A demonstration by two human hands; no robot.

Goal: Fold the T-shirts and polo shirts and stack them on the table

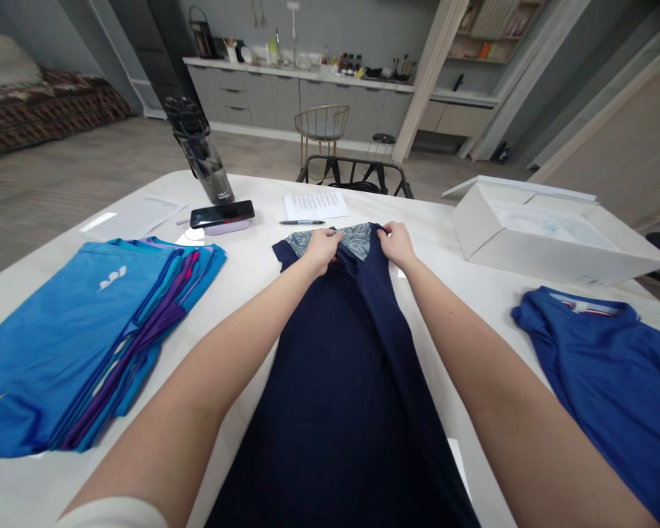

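Observation:
A navy shirt [341, 381] with a grey-blue patterned panel near its top stretches down the middle of the white table [236, 293]. Its right side is folded inward in a long strip. My left hand [323, 248] pinches the fabric near the centre of the collar end. At the top right corner, my right hand [397, 243] has its fingers closed on the shirt's edge. To the left lies a stack of folded blue and purple shirts [104, 293]. Another blue shirt [599, 352] rests at the right, partly beyond the frame.
A white open box [539, 242] stands at the back right. Behind the shirt are a printed sheet [319, 204] and a pen [302, 222]. A phone [222, 214] and a dark bottle [209, 165] sit at back left. Chairs [322, 125] stand beyond the table.

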